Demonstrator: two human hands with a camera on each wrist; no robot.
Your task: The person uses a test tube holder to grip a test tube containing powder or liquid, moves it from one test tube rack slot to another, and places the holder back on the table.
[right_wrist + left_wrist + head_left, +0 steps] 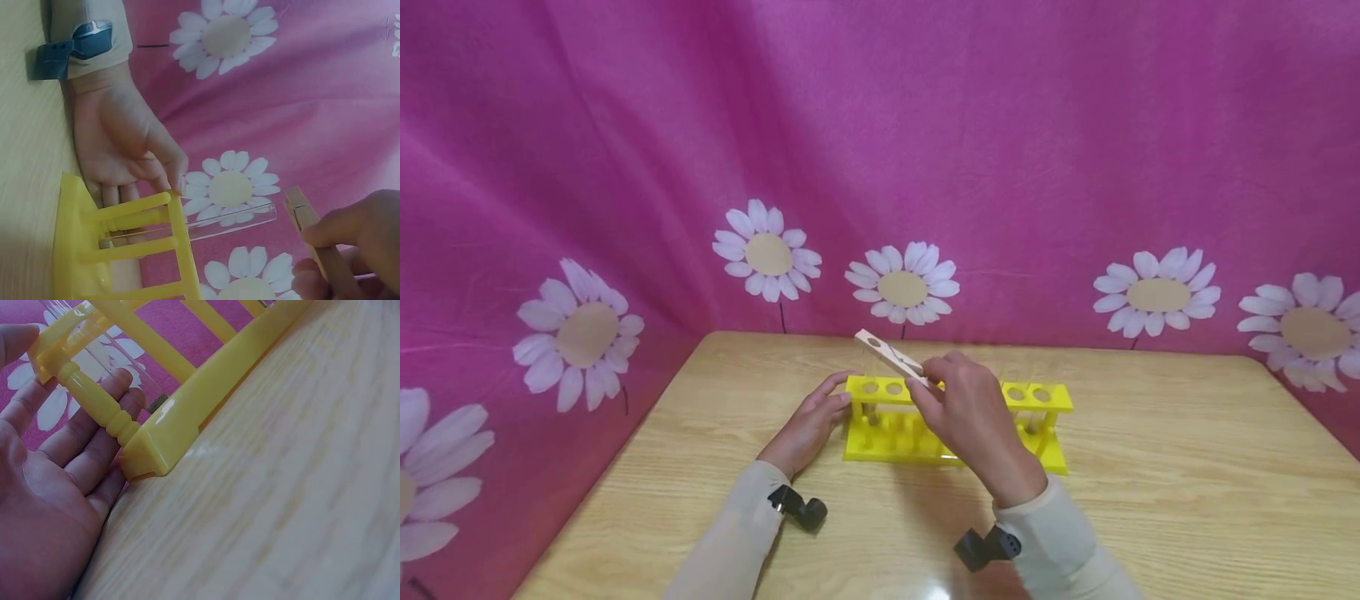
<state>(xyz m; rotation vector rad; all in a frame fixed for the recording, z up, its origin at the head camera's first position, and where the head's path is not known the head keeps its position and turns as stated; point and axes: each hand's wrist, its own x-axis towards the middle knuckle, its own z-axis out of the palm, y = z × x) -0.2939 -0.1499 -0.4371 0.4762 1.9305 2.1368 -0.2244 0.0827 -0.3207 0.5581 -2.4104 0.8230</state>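
A yellow test tube rack (891, 450) stands on the table. My left hand (805, 425) holds its left end, with the thumb at the top bar's corner and the other fingers around the end post (94, 400). A clear test tube (234, 222) sits upright in the leftmost hole and sticks out above the top bar. My right hand (973, 421) pinches a wooden test tube clamp (887, 354) above the rack. The clamp's tip is close to the tube's mouth; in the right wrist view a small gap separates them. My right hand hides the rack's middle.
Other clear test tubes (1036, 377) stand at the rack's right end. The wooden table (1165, 467) runs back to a pink curtain (1030, 167) printed with large white flowers. Black wrist cameras (805, 510) are worn on both sleeves.
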